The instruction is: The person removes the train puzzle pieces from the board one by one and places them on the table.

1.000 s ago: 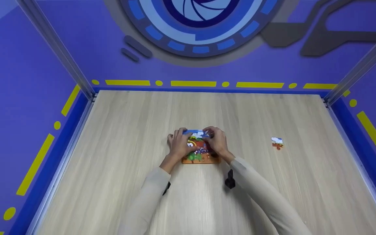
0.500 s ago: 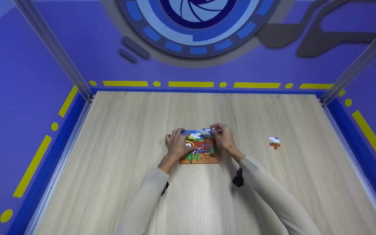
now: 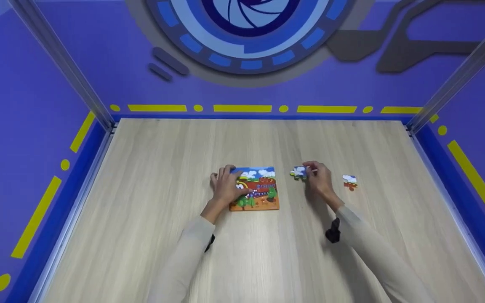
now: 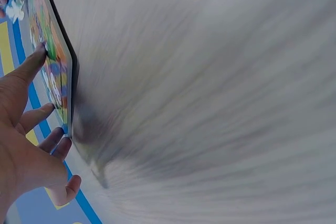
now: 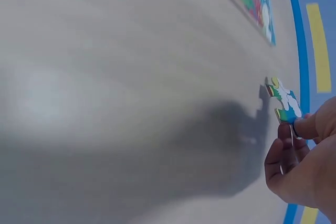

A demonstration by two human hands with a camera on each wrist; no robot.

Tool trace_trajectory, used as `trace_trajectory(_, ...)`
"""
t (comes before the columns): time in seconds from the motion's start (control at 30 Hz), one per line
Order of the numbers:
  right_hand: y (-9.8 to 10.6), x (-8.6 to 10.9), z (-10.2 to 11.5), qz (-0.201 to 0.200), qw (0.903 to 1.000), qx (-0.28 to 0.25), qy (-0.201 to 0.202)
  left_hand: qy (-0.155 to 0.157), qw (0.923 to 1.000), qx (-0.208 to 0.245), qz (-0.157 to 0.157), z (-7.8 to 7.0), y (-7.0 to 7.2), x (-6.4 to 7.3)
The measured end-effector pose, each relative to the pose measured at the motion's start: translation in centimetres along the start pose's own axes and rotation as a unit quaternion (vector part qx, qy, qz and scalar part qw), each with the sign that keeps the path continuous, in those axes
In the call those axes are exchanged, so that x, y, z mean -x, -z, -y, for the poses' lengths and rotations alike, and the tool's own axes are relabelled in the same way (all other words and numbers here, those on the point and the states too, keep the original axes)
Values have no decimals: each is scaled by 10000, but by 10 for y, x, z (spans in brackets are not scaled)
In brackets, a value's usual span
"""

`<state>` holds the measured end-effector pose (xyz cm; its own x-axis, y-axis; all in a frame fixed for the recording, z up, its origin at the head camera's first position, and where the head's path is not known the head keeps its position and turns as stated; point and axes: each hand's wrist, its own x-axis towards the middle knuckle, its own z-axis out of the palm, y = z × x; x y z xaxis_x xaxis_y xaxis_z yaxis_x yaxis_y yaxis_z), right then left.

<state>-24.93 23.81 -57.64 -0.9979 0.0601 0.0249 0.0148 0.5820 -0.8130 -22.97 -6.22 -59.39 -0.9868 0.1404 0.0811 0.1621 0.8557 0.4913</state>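
My left hand [image 3: 225, 189] lies over the left side of a square picture puzzle [image 3: 263, 203], its thumb and index fingertip on the printed face and other fingertips at the upper left edge. The puzzle shows a red creature, green plants, clouds and orange ground. To the right of it, my right hand [image 3: 320, 179] pinches a puzzle piece [image 3: 298, 171] by one side. In the right wrist view this puzzle piece [image 5: 286, 100] appears white, blue and green with rounded knobs, held between thumb and fingers above the table. Another puzzle piece [image 3: 350, 182], white and reddish-brown, lies farther right.
The light wooden table [image 3: 162, 160] is bounded by a blue back wall [image 3: 99, 63] and side walls with yellow markings. Metal posts [image 3: 63, 67] stand at the back corners. A small black device [image 3: 333, 231] hangs under the right wrist.
My right hand has moved right from the puzzle's upper right corner, bringing the pinched piece clear of the puzzle. The left hand stays on the puzzle. The view shifts slightly.
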Motion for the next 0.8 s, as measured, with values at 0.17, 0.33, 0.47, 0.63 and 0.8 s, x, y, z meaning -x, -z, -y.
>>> trace_trajectory(0.17, 17, 2, -13, 65, 9999, 125, -33, 12, 10000, 38, 10, 0, -1, 0)
trace_trajectory(0.33, 31, 3, -22, 136, 9995, 294, -18, 9, 10000, 52, -3, -1, -1, 0)
trace_trajectory(0.47, 41, 3, -31, 144, 9988, 461, -3, -1, 10000, 30, 10, -1, -2, 0)
trace_trajectory(0.63, 48, 5, -40, 70, 9983, 586, 40, -29, 10000, 41, 14, 0, -2, 0)
trace_trajectory(0.8, 51, 6, -43, 62, 9982, 590, 47, -73, 10000, -2, -66, 1, -2, 0)
